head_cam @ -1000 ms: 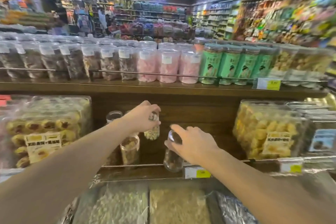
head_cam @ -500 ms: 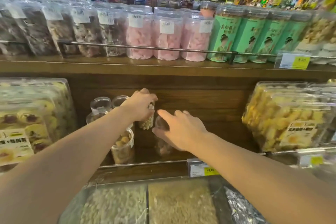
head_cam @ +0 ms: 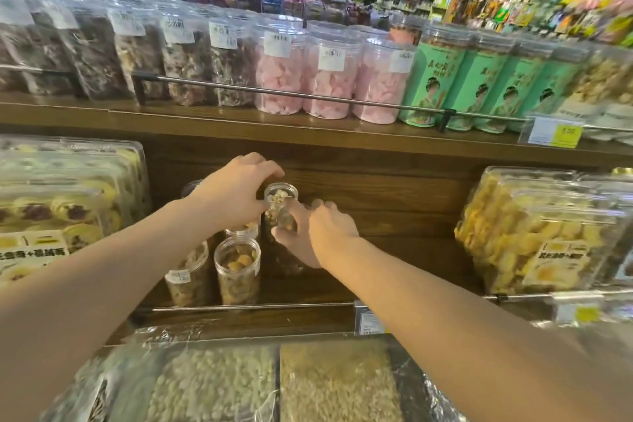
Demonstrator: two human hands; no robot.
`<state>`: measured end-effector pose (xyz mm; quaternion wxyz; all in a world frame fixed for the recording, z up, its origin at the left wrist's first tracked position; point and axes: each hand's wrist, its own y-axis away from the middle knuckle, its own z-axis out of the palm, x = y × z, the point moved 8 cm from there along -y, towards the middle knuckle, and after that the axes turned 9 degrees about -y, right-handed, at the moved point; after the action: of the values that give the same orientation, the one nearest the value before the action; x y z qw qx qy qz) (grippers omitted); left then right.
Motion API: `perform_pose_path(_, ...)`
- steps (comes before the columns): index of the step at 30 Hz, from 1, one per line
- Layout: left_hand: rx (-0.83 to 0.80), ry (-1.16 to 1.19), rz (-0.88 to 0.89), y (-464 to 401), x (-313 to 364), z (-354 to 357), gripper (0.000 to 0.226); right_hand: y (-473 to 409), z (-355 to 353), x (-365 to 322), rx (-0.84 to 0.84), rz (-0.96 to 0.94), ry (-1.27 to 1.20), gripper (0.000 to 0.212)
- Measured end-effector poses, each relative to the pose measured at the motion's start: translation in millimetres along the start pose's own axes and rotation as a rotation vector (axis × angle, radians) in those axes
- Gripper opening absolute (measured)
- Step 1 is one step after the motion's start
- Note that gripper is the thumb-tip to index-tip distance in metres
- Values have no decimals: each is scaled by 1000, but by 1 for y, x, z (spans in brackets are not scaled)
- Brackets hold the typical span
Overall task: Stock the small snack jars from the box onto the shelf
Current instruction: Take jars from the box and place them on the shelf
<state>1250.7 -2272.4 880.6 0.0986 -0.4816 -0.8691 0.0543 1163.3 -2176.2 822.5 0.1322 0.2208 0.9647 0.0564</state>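
My left hand (head_cam: 236, 190) is shut on a small clear snack jar (head_cam: 281, 197) with pale pieces inside, held at the back of the middle wooden shelf (head_cam: 394, 216). My right hand (head_cam: 317, 233) grips a second small jar (head_cam: 286, 223) with darker contents, just below and in front of the first; my fingers hide most of it. Small clear jars of brown snacks (head_cam: 237, 269) stand in the shelf gap to the left, behind a metal rail (head_cam: 246, 308). The box is not in view.
Clear trays of yellow pastries (head_cam: 534, 233) flank the gap on the right and pastry packs (head_cam: 61, 205) on the left. The upper shelf holds tall pink jars (head_cam: 329, 79) and green jars (head_cam: 435, 79). Bagged snacks (head_cam: 274, 384) lie below.
Both hands have reached deeper into the shelf gap. The right hand's jar has risen close under the left hand's jar. The view has drawn closer to the shelf.
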Motion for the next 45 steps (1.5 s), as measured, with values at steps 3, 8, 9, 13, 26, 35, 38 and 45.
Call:
perform_pose_path(3, 18, 23, 10, 15, -3, -8, 57, -5, 4, -2, -19, 34, -37, 66)
perform_pose_path(8, 19, 44, 19, 32, -8, -14, 54, -8, 14, -5, -35, 89, -69, 71)
perform_pose_path(9, 21, 48, 22, 34, -9, -15, 53, -8, 16, -6, -46, 102, -80, 73)
perform_pose_path(13, 9, 38, 11, 46, -10, -17, 51, 2, 15, -12, -65, 150, -87, 77)
perform_pose_path(26, -9, 24, -136, 120, 4, -59, 48, 87, -38, -39, 54, -23, 27, 71)
perform_pose_path(35, 16, -47, -413, 256, 6, -110, 49, 160, -50, -93, 77, -345, 36, 68)
perform_pose_path(38, 38, -47, -513, 320, 6, -117, 47, 192, -35, -121, 41, -442, 57, 73)
perform_pose_path(45, 157, -24, -853, 510, 36, -136, 50, 283, 9, -208, -108, -703, 44, 74)
